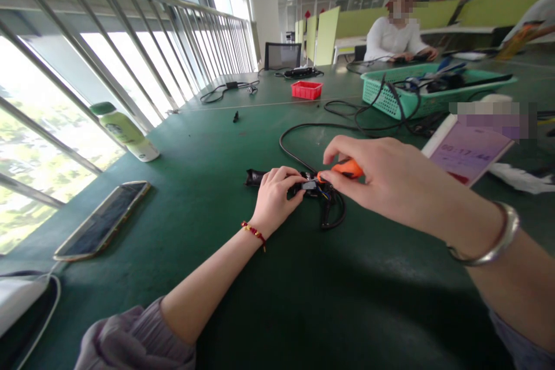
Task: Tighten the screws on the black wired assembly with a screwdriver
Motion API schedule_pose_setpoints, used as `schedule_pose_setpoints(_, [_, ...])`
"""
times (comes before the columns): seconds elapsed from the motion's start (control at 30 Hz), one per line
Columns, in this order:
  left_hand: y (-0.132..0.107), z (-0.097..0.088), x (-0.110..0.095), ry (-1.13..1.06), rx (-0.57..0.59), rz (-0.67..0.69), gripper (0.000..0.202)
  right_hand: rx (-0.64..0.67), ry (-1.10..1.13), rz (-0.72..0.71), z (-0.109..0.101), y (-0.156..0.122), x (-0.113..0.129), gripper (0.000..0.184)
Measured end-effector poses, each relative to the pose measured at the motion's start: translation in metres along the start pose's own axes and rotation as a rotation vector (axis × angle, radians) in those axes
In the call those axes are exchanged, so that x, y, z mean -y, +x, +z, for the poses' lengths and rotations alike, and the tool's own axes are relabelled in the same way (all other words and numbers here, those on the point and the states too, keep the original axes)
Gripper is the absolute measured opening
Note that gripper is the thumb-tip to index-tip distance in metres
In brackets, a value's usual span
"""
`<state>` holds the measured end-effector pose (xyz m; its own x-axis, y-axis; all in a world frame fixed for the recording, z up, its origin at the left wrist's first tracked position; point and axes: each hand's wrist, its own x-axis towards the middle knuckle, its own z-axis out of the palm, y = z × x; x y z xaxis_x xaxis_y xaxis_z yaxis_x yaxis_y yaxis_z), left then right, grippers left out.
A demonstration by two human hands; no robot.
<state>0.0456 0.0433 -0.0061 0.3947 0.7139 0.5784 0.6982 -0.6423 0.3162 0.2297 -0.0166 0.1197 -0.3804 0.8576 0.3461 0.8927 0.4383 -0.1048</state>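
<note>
My right hand [384, 176] is closed around the orange handle of a screwdriver [350, 168], whose front end points left and down at a black corded device [255, 177]. The device lies on the green table, partly opened, with thin coloured wires and a small grey part showing in its middle. My left hand [277, 193] is shut on the device from the left, fingertips beside the grey part. A black loop-shaped piece hangs off the near side of the device, and a black cable [299, 126] curves away from it toward the back. The screwdriver's tip is too small to make out.
A teal basket [381, 101] of cables stands back right, with a propped phone [470, 147] showing a timer nearer. A red tray [306, 90] lies farther back. Left are a green bottle [125, 132] and a phone [104, 219]. A person in white [392, 40] sits opposite.
</note>
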Motion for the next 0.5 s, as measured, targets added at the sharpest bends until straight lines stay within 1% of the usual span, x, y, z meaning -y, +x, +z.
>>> schedule_pose_setpoints(0.03, [-0.0003,0.0001,0.0001,0.007,-0.005,0.002,0.017,0.013,0.0,0.004,-0.0005,-0.0004,0.0015,0.017])
schedule_pose_setpoints(0.1, [-0.0009,0.0002,0.0,0.018,-0.011,0.005,0.017,0.036,0.017,0.012,-0.0013,-0.0011,0.0037,0.027])
schedule_pose_setpoints(0.17, [-0.001,0.0,-0.0005,0.017,-0.009,0.007,0.017,0.044,0.028,-0.004,-0.0013,-0.0018,0.0047,0.028])
schedule_pose_setpoints(0.27, [-0.0002,-0.0011,-0.002,0.003,0.003,0.0,0.018,-0.003,0.015,-0.026,0.0002,-0.0021,0.0043,0.015])
schedule_pose_setpoints(0.4, [0.0011,-0.0028,-0.0041,0.0,0.025,-0.035,0.019,-0.072,0.046,0.0,0.0022,-0.0006,0.0022,0.03])
schedule_pose_setpoints(0.5, [0.0012,-0.0031,-0.0046,-0.007,0.034,-0.051,0.017,-0.091,0.071,0.009,0.0019,0.0008,0.0003,0.032])
